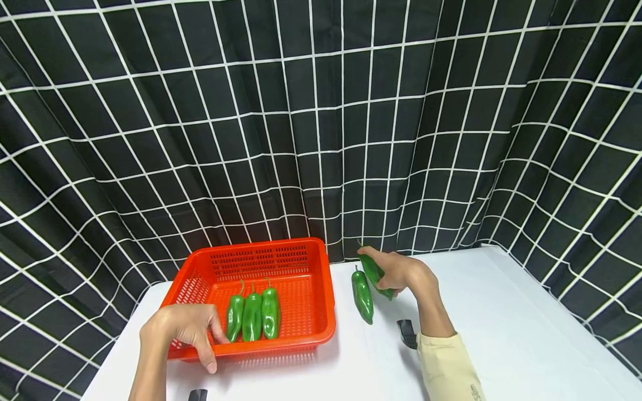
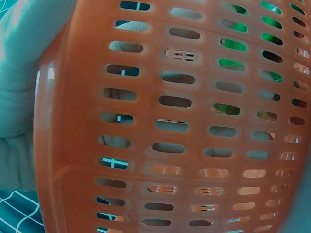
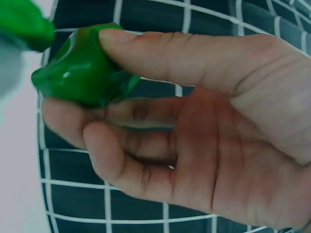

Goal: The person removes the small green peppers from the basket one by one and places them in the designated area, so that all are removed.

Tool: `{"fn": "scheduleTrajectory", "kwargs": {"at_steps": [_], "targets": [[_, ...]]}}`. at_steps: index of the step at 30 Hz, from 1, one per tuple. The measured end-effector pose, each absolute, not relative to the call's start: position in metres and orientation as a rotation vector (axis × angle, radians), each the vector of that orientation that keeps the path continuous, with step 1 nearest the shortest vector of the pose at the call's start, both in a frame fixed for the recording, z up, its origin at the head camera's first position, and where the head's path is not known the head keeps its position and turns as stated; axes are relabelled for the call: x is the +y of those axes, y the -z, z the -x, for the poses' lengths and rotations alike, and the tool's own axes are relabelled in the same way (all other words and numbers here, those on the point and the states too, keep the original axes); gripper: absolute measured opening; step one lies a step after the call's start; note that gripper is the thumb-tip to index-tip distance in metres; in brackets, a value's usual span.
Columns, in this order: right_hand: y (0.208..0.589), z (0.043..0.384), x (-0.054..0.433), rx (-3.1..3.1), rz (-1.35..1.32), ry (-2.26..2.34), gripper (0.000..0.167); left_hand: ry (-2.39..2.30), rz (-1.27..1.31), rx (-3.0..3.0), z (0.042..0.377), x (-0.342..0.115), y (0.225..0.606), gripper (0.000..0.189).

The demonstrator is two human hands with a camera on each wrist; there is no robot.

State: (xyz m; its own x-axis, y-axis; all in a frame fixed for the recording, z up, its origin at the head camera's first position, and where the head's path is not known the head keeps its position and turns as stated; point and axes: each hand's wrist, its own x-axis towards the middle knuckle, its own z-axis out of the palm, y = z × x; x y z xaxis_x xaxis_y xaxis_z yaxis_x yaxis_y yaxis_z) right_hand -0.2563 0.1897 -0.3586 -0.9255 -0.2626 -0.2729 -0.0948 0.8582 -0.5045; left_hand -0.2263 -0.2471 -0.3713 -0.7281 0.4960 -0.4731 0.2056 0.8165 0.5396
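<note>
Black cloth [image 1: 328,131] with white gridlines hangs behind a white bench [image 1: 501,323]. Leftmost, the left hand [image 1: 183,326] grips the near rim of a red plastic basket [image 1: 286,346] holding three green peppers [image 1: 252,317]; rightward, a single green pepper [image 1: 362,297] lies just beside another pepper [image 1: 372,272], pinched by the right hand's fingers [image 3: 104,150].

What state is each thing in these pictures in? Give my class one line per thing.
Red basket: upright, open-topped.
Three green peppers: lying side by side in the basket, stems on.
Loose pepper: lying on the white table beside the basket, stem on.
Held pepper: tilted; contact with the table unclear.
Left grip: holding the basket's near rim.
Right grip: pinching the held pepper.
Gridded cloth: hanging, rippled.
</note>
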Motion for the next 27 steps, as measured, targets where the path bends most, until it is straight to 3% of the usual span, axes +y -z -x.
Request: {"fn": "scheduleTrajectory", "kwargs": {"at_steps": [10, 13, 20, 27], "targets": [[0.391, 0.272, 0.194, 2.572, -0.088, 0.734, 0.106, -0.626, -0.520, 2.365, 0.227, -0.249, 0.373, 0.039], [0.398, 0.275, 0.194, 2.581, -0.099, 0.707, 0.094, -0.624, -0.527, 2.366, 0.227, -0.249, 0.372, 0.039], [0.407, 0.278, 0.194, 2.564, -0.083, 0.719, 0.047, -0.623, -0.508, 2.373, 0.226, -0.249, 0.372, 0.039], [0.407, 0.280, 0.197, 2.557, -0.058, 0.641, 0.026, -0.626, -0.513, 2.369, 0.228, -0.249, 0.373, 0.039]]}}
